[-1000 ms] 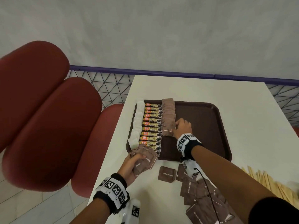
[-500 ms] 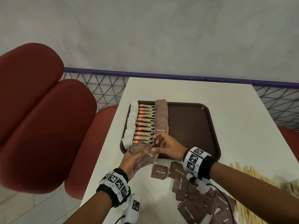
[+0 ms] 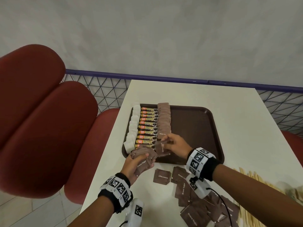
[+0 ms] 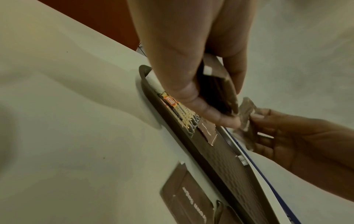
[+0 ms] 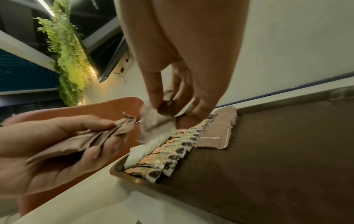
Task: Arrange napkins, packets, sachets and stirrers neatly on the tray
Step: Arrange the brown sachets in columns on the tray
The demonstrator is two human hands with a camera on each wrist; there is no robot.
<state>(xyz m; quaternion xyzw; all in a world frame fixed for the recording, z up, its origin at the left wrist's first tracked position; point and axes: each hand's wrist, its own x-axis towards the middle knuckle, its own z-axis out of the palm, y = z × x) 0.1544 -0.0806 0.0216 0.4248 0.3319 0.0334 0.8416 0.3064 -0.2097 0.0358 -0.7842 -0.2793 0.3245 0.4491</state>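
Observation:
A dark brown tray (image 3: 196, 128) lies on the white table. Along its left side run a column of white sachets (image 3: 133, 126), a column of coffee granule sticks (image 3: 147, 128) and a column of brown sugar packets (image 3: 164, 120). My left hand (image 3: 139, 163) grips a stack of brown sugar packets (image 3: 144, 158) at the tray's near left corner. My right hand (image 3: 170, 144) pinches a single brown packet (image 3: 159, 147) just above that stack. The left wrist view shows the held stack (image 4: 218, 94); the right wrist view shows the pinched packet (image 5: 157, 121).
Loose brown sugar packets (image 3: 196, 202) lie scattered on the table in front of the tray. Wooden stirrers (image 3: 255, 179) lie at the near right. Red padded seats (image 3: 41, 120) stand left of the table. A blue railing (image 3: 164, 77) runs behind it.
My right hand left the brown packet column on the tray, came back to the stack in my left hand and now pinches one packet from it. The left hand stayed put.

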